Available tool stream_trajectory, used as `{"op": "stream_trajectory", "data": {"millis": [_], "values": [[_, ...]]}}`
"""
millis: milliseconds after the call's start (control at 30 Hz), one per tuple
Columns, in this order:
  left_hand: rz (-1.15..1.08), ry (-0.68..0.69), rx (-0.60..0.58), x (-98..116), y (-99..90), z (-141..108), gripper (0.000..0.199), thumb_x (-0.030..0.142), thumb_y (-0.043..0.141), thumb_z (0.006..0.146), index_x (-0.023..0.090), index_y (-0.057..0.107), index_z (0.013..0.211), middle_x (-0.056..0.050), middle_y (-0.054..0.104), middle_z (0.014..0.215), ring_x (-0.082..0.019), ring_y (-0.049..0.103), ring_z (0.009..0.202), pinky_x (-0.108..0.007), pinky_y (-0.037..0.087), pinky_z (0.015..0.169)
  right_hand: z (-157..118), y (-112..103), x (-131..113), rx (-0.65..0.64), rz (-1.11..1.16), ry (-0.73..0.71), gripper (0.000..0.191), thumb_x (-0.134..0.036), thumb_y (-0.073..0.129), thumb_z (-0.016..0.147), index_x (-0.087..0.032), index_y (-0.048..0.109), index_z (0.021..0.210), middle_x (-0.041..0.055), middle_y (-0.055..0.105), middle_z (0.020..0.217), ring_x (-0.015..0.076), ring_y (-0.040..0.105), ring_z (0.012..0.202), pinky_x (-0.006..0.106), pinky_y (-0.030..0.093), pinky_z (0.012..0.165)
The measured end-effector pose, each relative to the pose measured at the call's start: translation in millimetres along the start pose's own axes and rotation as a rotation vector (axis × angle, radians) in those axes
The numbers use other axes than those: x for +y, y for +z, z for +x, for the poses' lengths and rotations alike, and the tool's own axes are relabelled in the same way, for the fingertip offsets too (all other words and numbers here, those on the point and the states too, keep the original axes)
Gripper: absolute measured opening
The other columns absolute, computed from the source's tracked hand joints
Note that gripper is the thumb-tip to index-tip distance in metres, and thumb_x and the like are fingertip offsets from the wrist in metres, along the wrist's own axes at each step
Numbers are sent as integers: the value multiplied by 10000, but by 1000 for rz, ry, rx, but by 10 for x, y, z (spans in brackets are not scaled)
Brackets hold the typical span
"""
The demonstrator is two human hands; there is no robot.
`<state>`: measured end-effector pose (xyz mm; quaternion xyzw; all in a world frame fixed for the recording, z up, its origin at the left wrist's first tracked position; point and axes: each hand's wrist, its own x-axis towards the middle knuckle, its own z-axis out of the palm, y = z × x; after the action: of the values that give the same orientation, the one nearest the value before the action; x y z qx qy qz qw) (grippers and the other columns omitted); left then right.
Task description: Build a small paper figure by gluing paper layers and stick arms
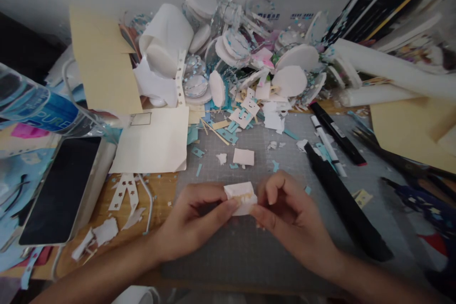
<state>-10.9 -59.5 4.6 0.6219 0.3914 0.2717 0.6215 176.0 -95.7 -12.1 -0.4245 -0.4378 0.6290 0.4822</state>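
Between the two hands, over the near middle of a matte grey mat [213, 261], is a small white piece [244, 192], roughly rectangular, with an uneven yellowish streak across its face. The left hand [192, 221] pinches its left end between thumb and index finger. The right hand [297, 228] has its thumb on the lower right corner and its index finger bent up clear of it; whether another finger grips from behind, I cannot tell.

Just beyond lies a flat, pale pink paper rectangle [243, 156] beside a crumpled white scrap [221, 158]. Farther off, thin blue and cream offcuts, some punched with stars, mix with little paper squares bearing drawn faces [245, 111]. Behind them, smooth white discs [290, 80] are heaped among glittery blue strands.

On the left, a stiff cream sheet [153, 145] overlaps the wood-grained counter [164, 187], near a glossy dark phone [62, 190] and a clear plastic bottle [39, 104] with a blue label. On the right lie a slim white marker [327, 146], a black marker [338, 134] and a long, dull black strip [349, 204].
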Motion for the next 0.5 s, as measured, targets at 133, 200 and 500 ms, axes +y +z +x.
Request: {"op": "stream_trajectory", "data": {"millis": [133,200,500], "values": [[73,57,11,-4,-14,-2,279,185,541,925,114,684,697,-13,621,619,-95,531,571,-179,400,531,42,-10,-8,-58,39,69,132,-237,678,859,-233,548,882,-33,538,782,81,539,666,161,464,570],[103,82,13,-8,-18,-9,274,170,544,928,112,688,701,-12,625,624,-94,543,581,-179,406,549,62,-18,-3,-101,23,74,99,-245,669,863,-226,574,881,-27,551,787,82,551,690,161,477,596],[-43,83,46,-65,-4,-5,187,275,630,908,169,715,1036,-55,698,916,-153,618,817,-235,481,745,44,-105,-99,5,-544,-535,160,-89,616,854,-249,616,867,1,648,796,135,628,699,244,548,613]]}}
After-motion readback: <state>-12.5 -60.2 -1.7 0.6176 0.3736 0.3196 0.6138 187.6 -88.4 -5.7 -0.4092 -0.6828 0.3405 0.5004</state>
